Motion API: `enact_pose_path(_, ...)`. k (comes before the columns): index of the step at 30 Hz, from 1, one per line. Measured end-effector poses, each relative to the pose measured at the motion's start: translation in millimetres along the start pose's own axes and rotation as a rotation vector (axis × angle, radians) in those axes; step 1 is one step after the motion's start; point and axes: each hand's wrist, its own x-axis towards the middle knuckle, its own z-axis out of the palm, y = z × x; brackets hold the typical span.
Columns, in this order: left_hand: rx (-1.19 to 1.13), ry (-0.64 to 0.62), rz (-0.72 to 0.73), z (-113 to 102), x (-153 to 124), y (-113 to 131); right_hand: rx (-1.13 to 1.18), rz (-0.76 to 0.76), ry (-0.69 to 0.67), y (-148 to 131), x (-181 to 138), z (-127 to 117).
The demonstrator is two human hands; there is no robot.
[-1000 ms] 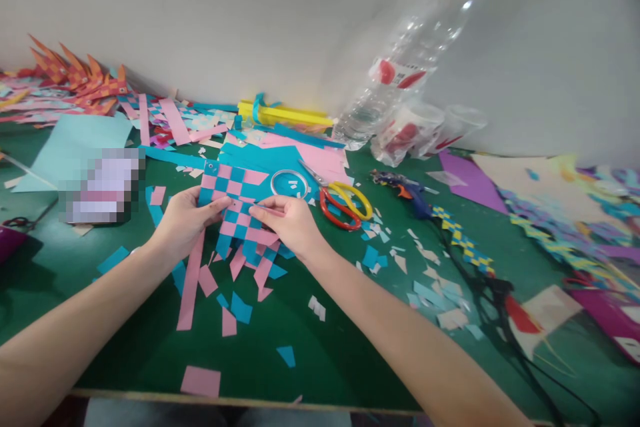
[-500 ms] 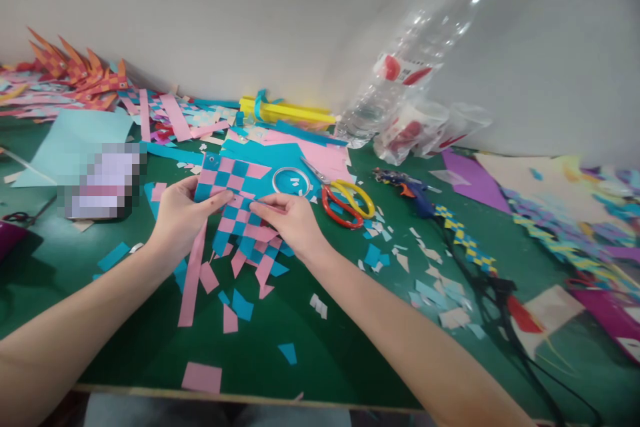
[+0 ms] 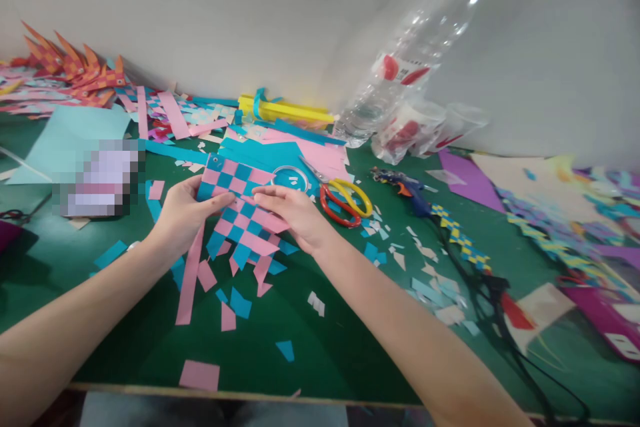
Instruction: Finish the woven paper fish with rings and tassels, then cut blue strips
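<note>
A woven paper fish (image 3: 242, 219) in pink and blue checks is held a little above the green table. An eye shows at its upper left corner, and loose strip ends hang at its lower right. My left hand (image 3: 193, 207) grips the fish's left side, thumb lying across the front. My right hand (image 3: 290, 208) is at the fish's right side, its thumb and fingers closed on the weave near the strip ends. Behind the right hand lies a roll of clear tape (image 3: 291, 179), beside scissors (image 3: 345, 202) with red and yellow handles.
Pink and blue paper scraps (image 3: 241, 303) litter the table (image 3: 310, 360). A glue gun (image 3: 407, 192) with a black cable lies to the right. A large plastic bottle (image 3: 400, 70) leans by the wall near plastic cups (image 3: 415, 128). A blurred phone (image 3: 103, 179) lies left; orange woven fish (image 3: 80, 67) sit behind.
My right hand has shifted slightly up and its fingers have straightened along the weave. The fish has tilted a little and its pink strips at the right stick out more.
</note>
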Motion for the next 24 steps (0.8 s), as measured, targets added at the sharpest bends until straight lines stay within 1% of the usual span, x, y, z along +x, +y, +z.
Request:
enact_pose_path(3, -0.002, -0.063, -0.012, 2.1, -2.4, -0.5, -0.069, 0.014, -0.032, -5.4, -3.4, -0.7)
enact_pose_path(5, 0.014, -0.088, -0.017, 3.5, -4.6, 0.2, -0.151, 0.028, -0.028, -7.4, -6.3, 0.8)
enact_pose_path(7, 0.036, -0.096, -0.019, 4.2, -6.2, 1.4, -0.226, 0.022, -0.008, -8.2, -8.6, 3.1)
enact_pose_path(10, 0.058, -0.091, -0.023, 4.0, -7.0, 2.3, -0.291, -0.034, 0.013, -8.1, -10.5, 5.5)
enact_pose_path(15, 0.049, -0.104, -0.042, 3.6, -5.4, 0.4, -0.317, -0.085, 0.04, -6.8, -10.9, 5.2)
enact_pose_path(20, 0.035, -0.135, -0.097, 4.8, -3.0, -0.7, -0.332, -0.082, 0.038, -5.2, -10.0, 4.4)
enact_pose_path(24, 0.012, -0.139, -0.119, 3.7, -1.8, 0.5, -0.299, -0.086, 0.05, -0.8, -6.3, 2.7)
